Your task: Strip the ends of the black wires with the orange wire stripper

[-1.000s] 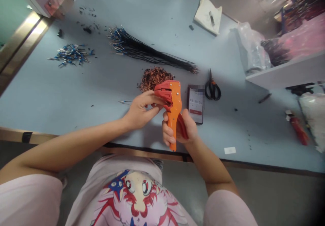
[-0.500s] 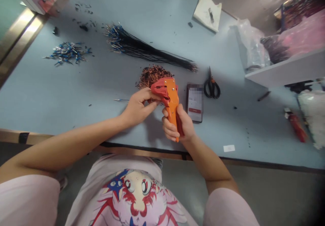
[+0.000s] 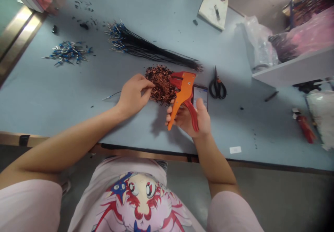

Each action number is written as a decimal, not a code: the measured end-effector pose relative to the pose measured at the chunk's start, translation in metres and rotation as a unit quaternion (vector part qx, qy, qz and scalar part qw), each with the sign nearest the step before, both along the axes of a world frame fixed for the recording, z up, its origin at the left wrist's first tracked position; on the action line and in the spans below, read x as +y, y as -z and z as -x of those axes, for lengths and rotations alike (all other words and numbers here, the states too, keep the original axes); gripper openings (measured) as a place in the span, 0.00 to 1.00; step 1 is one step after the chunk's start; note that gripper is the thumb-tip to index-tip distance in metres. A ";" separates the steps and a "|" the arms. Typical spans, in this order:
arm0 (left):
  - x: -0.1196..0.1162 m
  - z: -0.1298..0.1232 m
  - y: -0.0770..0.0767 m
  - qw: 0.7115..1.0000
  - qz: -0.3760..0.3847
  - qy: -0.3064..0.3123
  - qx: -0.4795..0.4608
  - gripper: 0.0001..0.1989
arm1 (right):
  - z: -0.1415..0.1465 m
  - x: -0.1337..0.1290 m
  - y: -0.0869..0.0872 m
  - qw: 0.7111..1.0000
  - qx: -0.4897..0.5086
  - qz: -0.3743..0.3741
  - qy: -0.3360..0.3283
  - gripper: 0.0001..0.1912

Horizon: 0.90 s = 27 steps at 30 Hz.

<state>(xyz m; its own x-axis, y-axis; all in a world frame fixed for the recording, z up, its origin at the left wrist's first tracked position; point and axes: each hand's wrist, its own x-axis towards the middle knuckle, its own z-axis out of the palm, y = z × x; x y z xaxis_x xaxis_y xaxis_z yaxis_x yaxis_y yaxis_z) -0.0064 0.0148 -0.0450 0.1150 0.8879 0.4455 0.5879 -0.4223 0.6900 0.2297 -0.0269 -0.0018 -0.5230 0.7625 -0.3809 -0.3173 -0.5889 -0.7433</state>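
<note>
In my right hand [image 3: 191, 117] is an orange and red wire stripper [image 3: 184, 87], its handles spread apart and its red head pointing left. My left hand [image 3: 136, 94] is closed, thumb and fingertips together at the left edge of a pile of copper-coloured scraps [image 3: 161, 86]. A thin wire with a blue and silver end [image 3: 111, 96] sticks out to the left from beneath that hand. Behind the pile lies a bundle of black wires [image 3: 156, 53] with blue ends at the left. Part of a phone [image 3: 200, 94] shows behind the stripper.
Black-handled scissors [image 3: 217, 88] lie right of the phone. Blue and silver terminals [image 3: 68, 52] are heaped at the left. A white pouch [image 3: 213, 9] lies at the back, and a red tool [image 3: 304, 126] at the far right. A shelf [image 3: 294, 65] juts in from the right.
The stripper has moved right, away from my left hand, and its handles have spread. My left hand has shifted slightly left and up, and the wire beneath it has moved left.
</note>
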 end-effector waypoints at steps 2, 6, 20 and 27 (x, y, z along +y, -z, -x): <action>0.000 0.000 -0.001 1.000 -0.003 0.006 -0.006 0.09 | 0.001 0.001 0.000 1.000 -0.008 0.000 0.005 0.34; -0.001 -0.001 -0.002 1.000 0.009 0.010 -0.012 0.09 | 0.004 0.002 0.003 0.999 -0.052 0.009 0.012 0.32; -0.003 -0.003 -0.008 0.998 0.057 0.013 0.012 0.04 | 0.006 -0.008 0.006 0.988 -0.131 -0.047 0.065 0.23; -0.004 -0.003 -0.009 0.998 0.065 0.008 0.007 0.04 | 0.004 -0.008 -0.001 0.998 -0.024 -0.043 0.045 0.22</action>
<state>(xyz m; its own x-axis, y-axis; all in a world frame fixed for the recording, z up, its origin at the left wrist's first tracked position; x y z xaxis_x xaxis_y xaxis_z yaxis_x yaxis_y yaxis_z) -0.0030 0.0112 -0.0356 0.1345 0.9361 0.3250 0.5911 -0.3390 0.7319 0.2259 -0.0350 -0.0010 -0.4339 0.8364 -0.3348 -0.3291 -0.4931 -0.8053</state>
